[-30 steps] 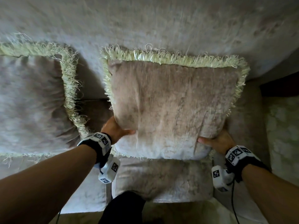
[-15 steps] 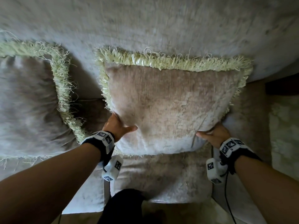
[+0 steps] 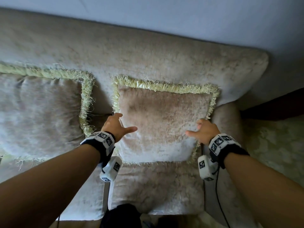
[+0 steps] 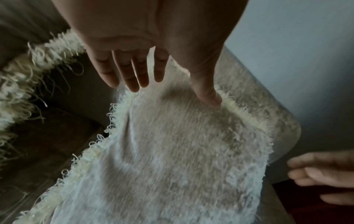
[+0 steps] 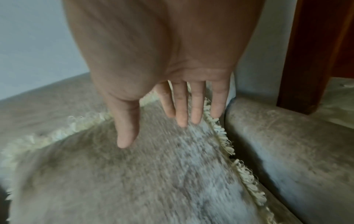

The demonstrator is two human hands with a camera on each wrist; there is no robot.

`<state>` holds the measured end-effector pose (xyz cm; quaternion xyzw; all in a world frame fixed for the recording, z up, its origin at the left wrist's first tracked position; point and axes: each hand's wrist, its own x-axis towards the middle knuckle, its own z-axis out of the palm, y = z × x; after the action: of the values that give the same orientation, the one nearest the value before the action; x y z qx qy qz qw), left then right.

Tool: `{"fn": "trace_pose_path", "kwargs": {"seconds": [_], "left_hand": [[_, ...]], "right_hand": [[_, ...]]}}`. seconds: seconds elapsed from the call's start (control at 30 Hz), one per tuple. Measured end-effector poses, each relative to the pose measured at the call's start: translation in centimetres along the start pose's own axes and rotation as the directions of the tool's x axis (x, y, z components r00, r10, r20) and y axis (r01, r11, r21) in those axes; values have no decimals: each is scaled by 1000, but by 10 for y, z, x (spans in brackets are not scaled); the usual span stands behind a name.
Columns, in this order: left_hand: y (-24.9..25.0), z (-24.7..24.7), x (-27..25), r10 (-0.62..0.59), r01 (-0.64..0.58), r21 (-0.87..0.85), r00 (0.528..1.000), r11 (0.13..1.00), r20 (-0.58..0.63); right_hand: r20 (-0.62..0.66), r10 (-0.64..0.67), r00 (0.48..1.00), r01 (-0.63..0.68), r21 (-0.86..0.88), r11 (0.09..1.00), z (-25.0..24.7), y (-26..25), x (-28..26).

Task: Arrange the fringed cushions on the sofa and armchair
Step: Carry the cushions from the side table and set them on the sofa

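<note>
A beige velvet cushion (image 3: 164, 122) with a pale yellow fringe leans against the sofa back (image 3: 148, 55) at the sofa's right end. My left hand (image 3: 118, 125) is open at its left edge, fingers straight over the fringe (image 4: 122, 109), thumb across the cushion face (image 4: 182, 159). My right hand (image 3: 200, 130) is open at the right edge, with its straight fingers (image 5: 182, 118) over the cushion (image 5: 134, 174). Neither hand grips it; I cannot tell whether they touch it. A second fringed cushion (image 3: 41, 112) leans further left.
The sofa's padded armrest (image 3: 227, 116) stands just right of the cushion. Beyond it are dark wooden furniture (image 3: 271, 106) and a patterned floor (image 3: 271, 145). The seat cushion (image 3: 156, 186) lies bare in front. A pale wall (image 3: 181, 14) runs behind the sofa.
Both hands gripped the cushion's lower corners before; now they have let go and opened. The cushion stands lower, against the sofa back, and the head view has pulled back.
</note>
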<state>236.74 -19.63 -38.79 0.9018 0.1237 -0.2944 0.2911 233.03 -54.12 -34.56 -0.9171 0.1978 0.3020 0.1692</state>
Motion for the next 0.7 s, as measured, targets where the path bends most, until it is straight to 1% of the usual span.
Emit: {"fn": "trace_pose_path", "kwargs": {"seconds": [0.2, 0.33, 0.47, 0.53, 0.6, 0.7], "left_hand": [[23, -21, -64, 44, -43, 28, 998, 999, -44], [36, -22, -106, 51, -51, 1, 993, 999, -108], [45, -9, -142, 44, -42, 11, 987, 999, -154], [50, -1, -152, 34, -33, 8, 985, 999, -167], [53, 7, -157, 17, -20, -16, 985, 1000, -171], [52, 19, -153, 1, -4, -24, 990, 1000, -140]], "right_hand": [[-34, -111, 993, 111, 7, 994, -27, -2, -47], [-47, -171, 984, 173, 47, 984, -41, 16, -70], [-57, -178, 982, 180, 47, 982, -50, 43, -88], [-49, -178, 983, 181, 89, 979, -52, 58, -94], [-35, -171, 985, 174, 92, 980, -53, 69, -93], [-5, -157, 988, 157, 79, 984, -51, 72, -83]]}}
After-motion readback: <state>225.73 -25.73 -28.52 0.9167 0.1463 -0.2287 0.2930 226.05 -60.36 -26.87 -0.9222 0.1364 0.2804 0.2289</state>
